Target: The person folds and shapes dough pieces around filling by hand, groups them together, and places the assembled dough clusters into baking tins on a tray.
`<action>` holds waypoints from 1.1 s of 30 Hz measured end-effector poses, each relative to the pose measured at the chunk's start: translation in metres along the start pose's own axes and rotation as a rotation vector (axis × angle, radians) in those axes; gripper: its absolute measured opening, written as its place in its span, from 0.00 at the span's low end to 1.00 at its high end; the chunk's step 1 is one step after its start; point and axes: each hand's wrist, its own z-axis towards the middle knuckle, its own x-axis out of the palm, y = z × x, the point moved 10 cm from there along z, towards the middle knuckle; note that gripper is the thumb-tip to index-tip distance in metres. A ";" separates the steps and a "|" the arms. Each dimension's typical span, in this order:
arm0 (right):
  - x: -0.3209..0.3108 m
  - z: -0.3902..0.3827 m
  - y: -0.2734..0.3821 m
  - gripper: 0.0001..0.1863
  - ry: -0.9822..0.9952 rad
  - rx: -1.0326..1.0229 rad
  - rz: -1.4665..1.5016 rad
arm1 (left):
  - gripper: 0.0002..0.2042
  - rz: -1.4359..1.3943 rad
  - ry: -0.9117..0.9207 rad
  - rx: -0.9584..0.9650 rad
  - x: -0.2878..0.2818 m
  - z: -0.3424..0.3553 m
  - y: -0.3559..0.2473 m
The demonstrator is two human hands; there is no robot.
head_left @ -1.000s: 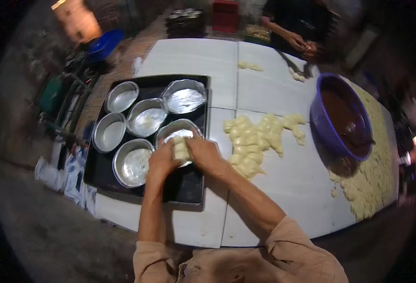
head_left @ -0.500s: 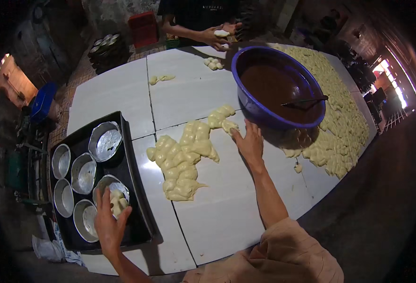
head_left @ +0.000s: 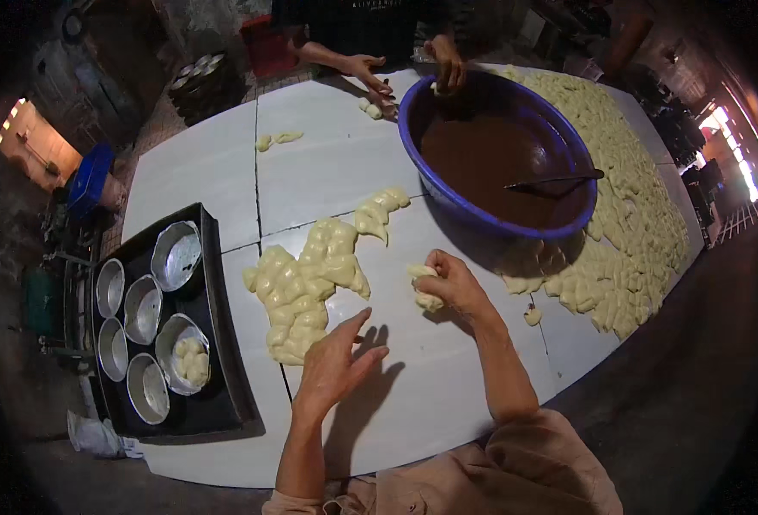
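My left hand (head_left: 336,365) is open with fingers spread, just below a cluster of pale, glossy dough pieces (head_left: 289,305) on the white table (head_left: 190,154). To its right, my right hand (head_left: 452,287) grips a small lump of dough (head_left: 424,296), raised a little off the table. Left of the dough, a black tray (head_left: 229,390) holds several round metal pans (head_left: 143,313), one with dough balls (head_left: 192,362) in it. A purple basin (head_left: 439,197) of brown liquid, with a dark utensil (head_left: 546,182) in it, sits beyond my right hand.
A mass of small dough pieces (head_left: 619,283) covers the table's right side. Across the table a co-worker's hand (head_left: 448,64) is over the basin's rim, the other near small dough balls (head_left: 370,110). A blue crate (head_left: 87,184) and stacked pans (head_left: 199,77) stand beyond the table.
Both my hands have left the pan, leaving dough in it. My right hand now holds another lump; my left has moved rightward. The co-worker's hands have moved toward the basin.
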 end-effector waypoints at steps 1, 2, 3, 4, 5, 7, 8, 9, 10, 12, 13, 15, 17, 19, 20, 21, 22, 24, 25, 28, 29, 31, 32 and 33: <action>0.000 -0.023 -0.006 0.11 0.001 0.011 0.117 | 0.34 -0.093 0.020 -0.018 0.016 0.001 -0.001; 0.005 -0.040 -0.011 0.11 0.010 0.041 0.123 | 0.37 -0.129 0.042 -0.030 0.032 0.005 0.000; 0.006 -0.063 -0.007 0.13 -0.059 0.047 0.278 | 0.40 -0.170 0.073 -0.047 0.050 0.006 -0.003; 0.005 -0.079 -0.011 0.16 -0.133 0.047 0.435 | 0.42 -0.213 0.111 -0.071 0.062 0.008 -0.008; 0.007 -0.093 -0.024 0.16 -0.136 0.079 0.443 | 0.38 -0.360 0.092 -0.072 0.083 0.005 -0.005; 0.004 -0.105 -0.044 0.26 -0.149 0.063 0.528 | 0.28 -0.483 0.191 -0.172 0.119 0.008 0.006; 0.001 -0.108 -0.060 0.30 -0.180 0.101 0.630 | 0.24 -0.545 0.145 -0.201 0.121 0.007 0.009; -0.003 -0.111 -0.066 0.30 -0.179 0.109 0.636 | 0.20 -0.605 0.096 -0.229 0.121 0.005 0.011; -0.004 -0.115 -0.072 0.28 -0.125 0.147 0.602 | 0.16 -0.646 0.126 -0.241 0.121 0.003 0.011; -0.004 -0.120 -0.072 0.21 -0.021 0.153 0.434 | 0.15 -0.742 0.141 -0.257 0.126 -0.001 0.020; -0.005 -0.124 -0.071 0.21 -0.019 0.152 0.437 | 0.15 -0.840 0.147 -0.269 0.128 -0.004 0.022; 0.002 -0.129 -0.063 0.16 0.057 0.126 0.342 | 0.14 -0.836 0.134 -0.270 0.126 -0.008 0.024; 0.007 -0.130 -0.053 0.16 0.055 0.073 0.390 | 0.14 -0.988 0.167 -0.267 0.128 -0.012 0.018; 0.015 -0.132 -0.050 0.21 0.132 0.064 0.342 | 0.14 -1.026 0.196 -0.262 0.129 -0.016 0.014; 0.017 -0.133 -0.045 0.26 0.120 0.067 0.355 | 0.14 -1.025 0.202 -0.266 0.130 -0.017 0.016; 0.019 -0.133 -0.044 0.26 0.125 0.063 0.353 | 0.14 -1.024 0.209 -0.270 0.131 -0.018 0.017; 0.021 -0.133 -0.041 0.27 0.124 0.062 0.403 | 0.14 -1.015 0.189 -0.274 0.128 -0.020 0.015; 0.025 -0.135 -0.041 0.21 0.155 0.180 0.403 | 0.14 -1.010 0.179 -0.253 0.124 -0.024 0.015; 0.023 -0.135 -0.043 0.21 0.161 0.179 0.402 | 0.14 -1.004 0.180 -0.234 0.121 -0.025 0.013; 0.017 -0.134 -0.053 0.10 0.156 0.193 0.345 | 0.28 -0.636 0.077 -0.056 0.100 -0.027 -0.004; 0.018 -0.133 -0.052 0.10 0.159 0.193 0.344 | 0.36 -0.451 0.031 0.029 0.092 -0.028 -0.012; 0.022 -0.131 -0.049 0.09 0.187 0.188 0.253 | 0.46 -0.348 0.055 0.059 0.095 -0.023 -0.012; 0.027 -0.130 -0.044 0.08 0.210 0.167 0.280 | 0.46 -0.303 0.105 0.108 0.098 -0.020 -0.024; 0.028 -0.130 -0.044 0.08 0.217 0.168 0.278 | 0.46 -0.258 0.155 0.156 0.102 -0.018 -0.034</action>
